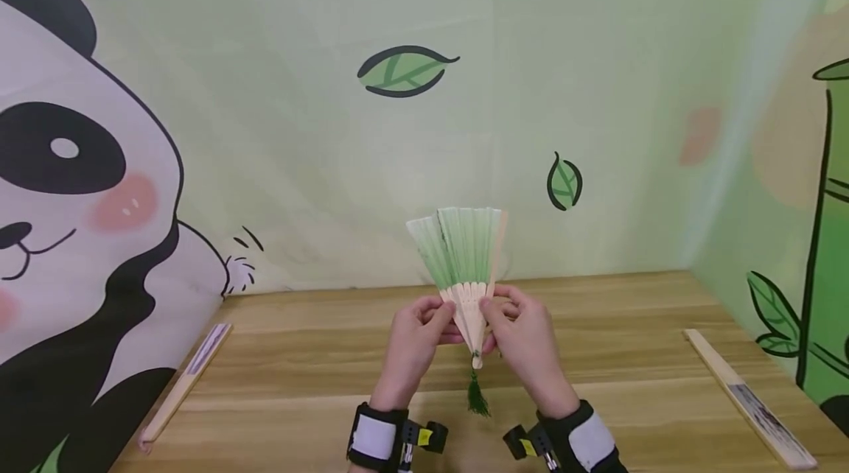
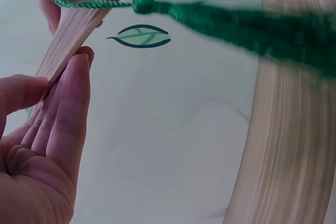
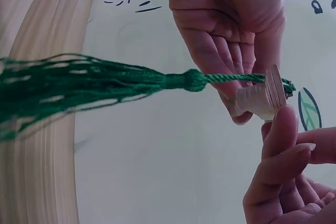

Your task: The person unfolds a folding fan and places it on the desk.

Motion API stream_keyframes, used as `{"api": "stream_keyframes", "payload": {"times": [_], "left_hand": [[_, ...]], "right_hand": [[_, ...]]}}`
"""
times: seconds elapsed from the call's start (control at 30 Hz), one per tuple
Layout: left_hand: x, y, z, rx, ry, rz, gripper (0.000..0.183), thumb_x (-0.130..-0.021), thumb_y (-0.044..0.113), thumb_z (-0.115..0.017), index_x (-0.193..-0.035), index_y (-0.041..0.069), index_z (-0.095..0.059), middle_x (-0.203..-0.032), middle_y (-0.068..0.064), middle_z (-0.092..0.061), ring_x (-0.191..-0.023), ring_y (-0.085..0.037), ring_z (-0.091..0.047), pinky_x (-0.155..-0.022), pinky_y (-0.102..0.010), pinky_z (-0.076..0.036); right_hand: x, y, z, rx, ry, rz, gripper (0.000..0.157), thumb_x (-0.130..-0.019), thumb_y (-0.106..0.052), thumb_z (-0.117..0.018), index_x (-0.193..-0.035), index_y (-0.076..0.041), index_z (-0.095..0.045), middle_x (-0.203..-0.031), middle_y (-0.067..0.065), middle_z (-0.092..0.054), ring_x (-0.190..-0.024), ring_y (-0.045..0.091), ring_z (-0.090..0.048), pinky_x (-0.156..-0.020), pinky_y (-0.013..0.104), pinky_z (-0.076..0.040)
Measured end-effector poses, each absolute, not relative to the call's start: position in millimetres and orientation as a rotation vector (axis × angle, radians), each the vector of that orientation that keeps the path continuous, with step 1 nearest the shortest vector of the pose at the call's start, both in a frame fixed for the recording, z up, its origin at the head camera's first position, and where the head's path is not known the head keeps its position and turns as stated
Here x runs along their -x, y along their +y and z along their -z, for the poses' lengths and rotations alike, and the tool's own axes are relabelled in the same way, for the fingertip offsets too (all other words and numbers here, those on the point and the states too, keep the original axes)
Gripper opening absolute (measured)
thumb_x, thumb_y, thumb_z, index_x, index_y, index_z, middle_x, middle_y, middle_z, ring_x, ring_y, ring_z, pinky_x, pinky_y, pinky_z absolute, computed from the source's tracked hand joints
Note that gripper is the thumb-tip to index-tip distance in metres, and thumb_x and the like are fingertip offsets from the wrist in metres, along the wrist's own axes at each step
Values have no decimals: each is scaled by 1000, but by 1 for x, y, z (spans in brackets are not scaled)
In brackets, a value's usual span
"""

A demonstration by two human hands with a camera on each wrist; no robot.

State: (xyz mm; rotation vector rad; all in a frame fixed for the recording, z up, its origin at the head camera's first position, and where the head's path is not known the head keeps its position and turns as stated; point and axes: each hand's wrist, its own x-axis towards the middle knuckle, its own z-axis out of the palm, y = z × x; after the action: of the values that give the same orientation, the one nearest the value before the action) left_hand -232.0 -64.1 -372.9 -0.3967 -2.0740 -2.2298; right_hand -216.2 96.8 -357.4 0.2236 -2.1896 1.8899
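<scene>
A green and white folding fan (image 1: pixel 464 248) is held up in front of me, partly spread, its pale ribs narrowing to a pivot at the bottom. My left hand (image 1: pixel 416 337) pinches the ribs at the left side between thumb and fingers. On the other side my right hand (image 1: pixel 524 337) grips the ribs the same way. From the pivot hangs a green tassel (image 1: pixel 477 396), which stretches across the left wrist view and the right wrist view. In the left wrist view the bare wooden ribs (image 2: pixel 73 30) show from the pivot end, between both hands.
On the wooden table (image 1: pixel 298 355), a closed folding fan (image 1: pixel 186 384) lies at the left edge and another closed fan (image 1: pixel 749 399) at the right. Behind stands a pale green backdrop (image 1: pixel 298 186) with a printed panda (image 1: pixel 86 237) and leaves.
</scene>
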Motion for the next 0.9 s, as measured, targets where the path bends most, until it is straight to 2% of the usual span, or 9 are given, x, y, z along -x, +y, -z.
{"api": "stream_keyframes", "payload": {"times": [0.17,0.43,0.67,0.9], "left_hand": [[231,-65,372,391,-2043,2255,27,-101,18,-59,-111,-6,-61,-90,-13,-67,-77,-24,-67,-74,-37,-55],[231,-66,370,362,-2001,2316,27,-100,18,-61,-110,-7,-60,-90,-15,-67,-78,-23,-67,-75,-37,-55],[232,-66,371,324,-1955,2372,27,-99,17,-63,-110,-7,-60,-90,-16,-67,-77,-22,-67,-75,-37,-55],[233,-67,371,279,-1945,2379,26,-98,18,-63,-109,-6,-61,-90,-17,-66,-78,-22,-67,-76,-37,-55]], "right_hand": [[216,98,356,-206,-2175,-1925,23,-98,-15,-62,-118,-4,-59,-66,10,-60,-50,30,-57,-42,29,-44],[215,100,353,-200,-2101,-2065,15,-100,-12,-58,-104,1,-54,-70,16,-60,-52,29,-59,-43,27,-44],[216,100,354,-158,-2008,-2193,15,-101,-12,-57,-97,2,-52,-67,12,-49,-47,19,-51,-41,23,-37],[215,101,350,-149,-1983,-2250,16,-102,-12,-54,-96,2,-48,-67,12,-51,-47,19,-52,-40,22,-36]]}}
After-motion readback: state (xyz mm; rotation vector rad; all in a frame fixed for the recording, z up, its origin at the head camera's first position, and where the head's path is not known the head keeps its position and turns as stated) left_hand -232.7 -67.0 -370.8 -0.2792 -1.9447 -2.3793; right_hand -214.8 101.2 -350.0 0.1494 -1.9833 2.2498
